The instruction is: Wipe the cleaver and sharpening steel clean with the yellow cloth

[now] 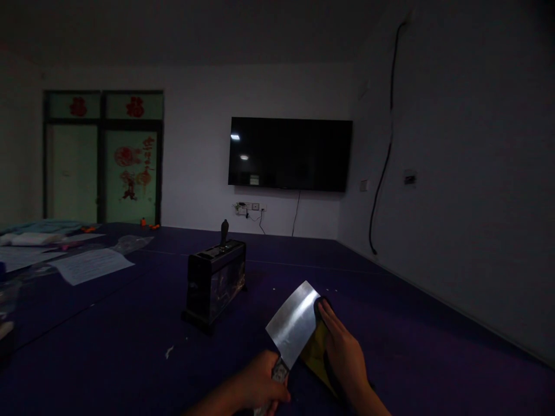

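Observation:
My left hand (259, 378) is wrapped round the patterned handle of a cleaver (292, 323). Its broad, shiny blade tilts up and to the right above the table. At the blade's right side, my right hand (347, 352) is closed on a yellow cloth-like piece with dark edges (317, 352), fingertips close to the blade; whether they touch it I cannot tell. Beyond the blade, to the left, a black knife block (214, 280) with clear sides stands on the table, one dark handle sticking up from its top.
The purple table (143, 335) stretches to the far wall. Printed sheets (93, 266) and a crumpled clear plastic bag (132, 244) lie at the left. Small orange items (154, 227) sit at the far edge. A television (290, 154) hangs on the wall, and a black cable (381, 179) runs down at the right.

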`<action>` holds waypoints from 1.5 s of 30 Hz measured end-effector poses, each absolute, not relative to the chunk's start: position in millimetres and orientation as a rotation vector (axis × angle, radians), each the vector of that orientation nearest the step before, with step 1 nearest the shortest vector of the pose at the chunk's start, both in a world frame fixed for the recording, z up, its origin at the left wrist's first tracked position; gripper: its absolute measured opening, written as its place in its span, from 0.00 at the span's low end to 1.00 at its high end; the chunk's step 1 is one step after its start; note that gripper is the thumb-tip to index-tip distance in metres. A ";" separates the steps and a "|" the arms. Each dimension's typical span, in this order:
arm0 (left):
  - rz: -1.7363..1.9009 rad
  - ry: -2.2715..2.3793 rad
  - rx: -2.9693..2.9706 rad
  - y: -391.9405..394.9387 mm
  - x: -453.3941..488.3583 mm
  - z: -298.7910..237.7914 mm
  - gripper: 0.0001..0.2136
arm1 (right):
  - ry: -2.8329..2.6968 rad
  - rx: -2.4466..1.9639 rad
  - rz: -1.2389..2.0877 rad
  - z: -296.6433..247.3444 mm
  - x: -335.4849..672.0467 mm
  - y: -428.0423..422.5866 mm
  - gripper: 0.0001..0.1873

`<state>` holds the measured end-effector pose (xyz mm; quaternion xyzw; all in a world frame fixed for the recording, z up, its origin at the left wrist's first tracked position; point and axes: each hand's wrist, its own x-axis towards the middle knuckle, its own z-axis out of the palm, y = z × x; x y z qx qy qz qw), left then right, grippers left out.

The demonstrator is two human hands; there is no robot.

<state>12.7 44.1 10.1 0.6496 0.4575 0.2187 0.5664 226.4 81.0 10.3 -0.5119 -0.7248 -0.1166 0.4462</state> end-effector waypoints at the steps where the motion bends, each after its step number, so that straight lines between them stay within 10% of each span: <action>1: 0.502 1.080 1.536 44.1 13.1 10.6 0.09 | -1.791 -1.268 -0.296 10.0 226.9 81.1 0.31; 45: 0.838 0.956 1.557 45.0 23.4 -3.6 0.04 | -2.463 -0.859 -0.255 24.9 172.7 39.3 0.27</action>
